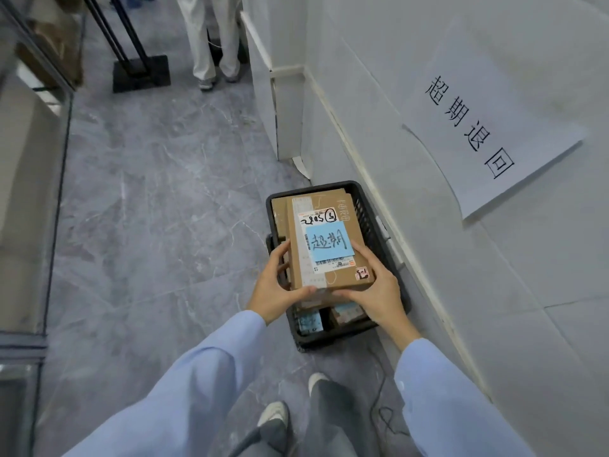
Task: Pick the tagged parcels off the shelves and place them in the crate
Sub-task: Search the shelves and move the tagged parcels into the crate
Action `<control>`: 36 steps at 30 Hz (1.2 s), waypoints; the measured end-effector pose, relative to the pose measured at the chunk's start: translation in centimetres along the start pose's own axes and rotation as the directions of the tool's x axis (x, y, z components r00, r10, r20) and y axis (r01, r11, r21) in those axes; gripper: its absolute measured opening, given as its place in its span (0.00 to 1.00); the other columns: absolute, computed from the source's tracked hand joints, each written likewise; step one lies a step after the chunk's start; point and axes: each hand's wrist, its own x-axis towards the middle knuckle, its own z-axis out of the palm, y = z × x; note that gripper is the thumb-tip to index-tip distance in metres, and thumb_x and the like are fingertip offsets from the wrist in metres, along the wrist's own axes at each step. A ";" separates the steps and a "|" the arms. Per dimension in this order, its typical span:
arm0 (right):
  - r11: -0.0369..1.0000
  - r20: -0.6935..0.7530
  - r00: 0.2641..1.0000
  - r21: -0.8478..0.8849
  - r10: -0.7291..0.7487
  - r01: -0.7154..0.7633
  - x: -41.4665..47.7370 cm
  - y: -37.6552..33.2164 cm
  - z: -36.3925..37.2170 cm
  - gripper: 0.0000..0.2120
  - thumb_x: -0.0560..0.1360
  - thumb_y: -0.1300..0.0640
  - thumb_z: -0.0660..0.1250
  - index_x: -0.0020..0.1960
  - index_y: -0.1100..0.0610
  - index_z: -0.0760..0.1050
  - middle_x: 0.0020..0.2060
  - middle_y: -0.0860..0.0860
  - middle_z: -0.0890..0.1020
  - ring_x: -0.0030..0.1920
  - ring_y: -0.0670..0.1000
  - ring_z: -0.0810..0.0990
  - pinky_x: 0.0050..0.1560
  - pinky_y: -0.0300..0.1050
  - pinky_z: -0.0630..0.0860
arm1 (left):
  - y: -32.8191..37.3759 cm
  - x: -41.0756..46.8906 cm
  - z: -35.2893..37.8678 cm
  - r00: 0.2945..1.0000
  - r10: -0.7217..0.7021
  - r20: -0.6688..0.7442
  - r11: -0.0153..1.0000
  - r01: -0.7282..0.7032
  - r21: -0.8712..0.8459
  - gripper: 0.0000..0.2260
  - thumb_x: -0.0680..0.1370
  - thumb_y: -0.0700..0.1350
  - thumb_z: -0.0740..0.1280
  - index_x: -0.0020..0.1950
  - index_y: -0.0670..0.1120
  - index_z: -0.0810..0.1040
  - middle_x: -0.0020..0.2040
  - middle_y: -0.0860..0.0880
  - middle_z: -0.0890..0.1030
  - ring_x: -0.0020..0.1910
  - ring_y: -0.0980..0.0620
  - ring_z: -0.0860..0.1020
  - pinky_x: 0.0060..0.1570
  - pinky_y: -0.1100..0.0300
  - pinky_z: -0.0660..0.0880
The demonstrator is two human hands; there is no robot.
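A brown cardboard parcel (342, 282) with a white shipping label and a blue handwritten tag (329, 242) hangs just above a black plastic crate (369, 209) on the floor by the wall. My left hand (273, 291) grips its near left corner and my right hand (379, 288) grips its near right corner. Under it in the crate lie other parcels: a brown box (280, 212) at the far end and small ones with blue tags (309, 321) at the near end.
A white wall (494, 291) with a paper sign (487, 117) runs along the right. Grey marble floor (158, 192) spreads to the left. A person in white trousers (211, 37) stands ahead beside a black stand base (141, 72). A glass panel (29, 192) borders the left. A cable (379, 413) lies near my feet.
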 end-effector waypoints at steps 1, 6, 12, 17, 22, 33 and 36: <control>1.000 0.004 1.000 0.005 0.010 -0.010 0.6 0.7 -0.5 0.49 0.57 0.57 0.85 0.71 0.35 0.67 0.67 0.41 0.75 0.67 0.43 0.74 0.64 0.55 0.76 | -0.1 0.6 0.8 1.000 -0.013 -0.002 1.000 0.013 -0.007 0.41 0.69 0.43 0.79 0.74 0.60 0.59 0.67 0.66 0.66 0.69 0.55 0.67 0.52 0.63 0.77; 0.998 0.012 0.998 0.021 0.066 -0.066 2.9 4.3 -3.5 0.48 0.56 0.56 0.86 0.69 0.34 0.70 0.63 0.39 0.78 0.64 0.41 0.76 0.62 0.53 0.78 | -1.0 3.6 4.2 0.995 -0.091 0.028 0.996 0.091 0.002 0.42 0.69 0.44 0.79 0.75 0.61 0.60 0.66 0.68 0.67 0.70 0.53 0.67 0.53 0.62 0.77; 0.992 0.033 0.993 0.039 0.117 -0.119 5.1 7.6 -6.8 0.44 0.57 0.56 0.85 0.67 0.34 0.71 0.56 0.31 0.79 0.60 0.37 0.77 0.60 0.49 0.80 | -1.5 6.6 7.7 0.987 -0.156 0.042 0.988 0.155 0.027 0.41 0.66 0.54 0.80 0.73 0.65 0.63 0.71 0.60 0.69 0.69 0.52 0.69 0.57 0.54 0.76; 0.987 0.045 0.988 0.045 0.151 -0.153 7.2 11.0 -8.5 0.44 0.56 0.55 0.85 0.67 0.35 0.71 0.58 0.35 0.79 0.61 0.41 0.77 0.58 0.52 0.81 | -2.7 8.8 9.6 0.982 -0.181 0.050 0.982 0.177 0.066 0.37 0.69 0.50 0.79 0.73 0.59 0.65 0.72 0.58 0.69 0.71 0.52 0.68 0.59 0.55 0.75; 0.983 0.082 0.980 0.015 0.183 -0.185 9.6 14.7 -8.6 0.44 0.57 0.55 0.85 0.67 0.35 0.71 0.58 0.36 0.79 0.60 0.41 0.78 0.58 0.51 0.80 | -4.8 10.1 9.3 0.978 -0.201 -0.049 0.961 0.207 0.186 0.37 0.68 0.55 0.78 0.73 0.58 0.66 0.71 0.55 0.70 0.70 0.54 0.68 0.65 0.51 0.71; 0.983 0.199 0.963 -0.044 0.181 -0.176 13.3 21.6 -4.2 0.41 0.63 0.59 0.82 0.67 0.35 0.68 0.67 0.44 0.76 0.67 0.46 0.75 0.64 0.59 0.75 | -9.0 12.2 8.4 0.989 -0.045 -0.142 0.751 0.127 0.647 0.36 0.73 0.55 0.72 0.77 0.53 0.60 0.77 0.54 0.64 0.73 0.49 0.63 0.71 0.50 0.63; 0.988 0.216 0.964 -0.026 0.157 -0.155 13.7 22.5 -3.5 0.41 0.64 0.62 0.81 0.67 0.37 0.67 0.71 0.46 0.72 0.68 0.46 0.73 0.68 0.57 0.73 | -9.8 12.2 8.6 0.988 -0.050 -0.146 0.748 0.134 0.650 0.36 0.73 0.55 0.72 0.77 0.54 0.60 0.76 0.53 0.65 0.72 0.49 0.64 0.70 0.49 0.64</control>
